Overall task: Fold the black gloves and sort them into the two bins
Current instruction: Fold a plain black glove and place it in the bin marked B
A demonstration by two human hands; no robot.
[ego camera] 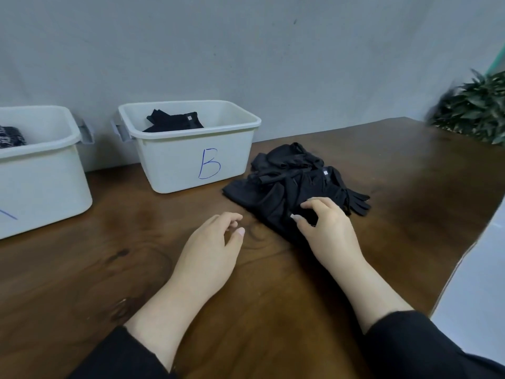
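A heap of black gloves (pixel 289 184) lies on the brown wooden table (pixel 273 310), right of centre. My right hand (pixel 325 228) rests on the near edge of the heap, thumb and fingers curled and pinching black fabric. My left hand (pixel 210 247) hovers just left of the heap, fingers loosely curled, holding nothing. A white bin marked B (pixel 191 162) stands behind, with folded black gloves (pixel 175 121) inside. A second white bin (pixel 41 181) at the far left holds a dark patterned item (pixel 11 136).
A grey wall runs behind the bins. A green plant (pixel 472 108) stands at the table's far right corner. The table's right edge runs diagonally past my right forearm, with pale floor beyond.
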